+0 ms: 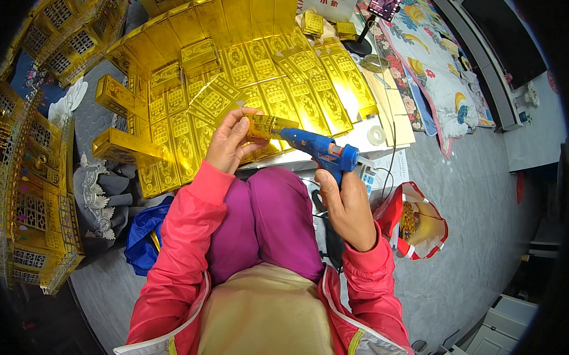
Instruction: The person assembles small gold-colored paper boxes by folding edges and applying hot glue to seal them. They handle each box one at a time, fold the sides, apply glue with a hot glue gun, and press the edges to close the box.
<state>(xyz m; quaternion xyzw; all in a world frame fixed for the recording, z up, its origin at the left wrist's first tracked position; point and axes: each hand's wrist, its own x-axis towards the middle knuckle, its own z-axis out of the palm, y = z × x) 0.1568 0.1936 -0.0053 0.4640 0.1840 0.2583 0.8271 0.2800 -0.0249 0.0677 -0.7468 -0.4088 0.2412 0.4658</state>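
A blue hot glue gun is gripped by its handle in my right hand, its nozzle pointing left. My left hand pinches a small gold foil piece between thumb and fingers. The nozzle tip meets or nearly meets that piece; I cannot tell if they touch. Both hands are above my lap at the near edge of the table. Beneath and beyond them lie gold embossed panels in rows, with a few loose gold packets on top.
Upright gold panels form a wall behind. Gold model buildings stand at left. A tape roll lies at the table's right edge, near a black cable. A red-rimmed bag sits on the floor; a phone on a stand is behind.
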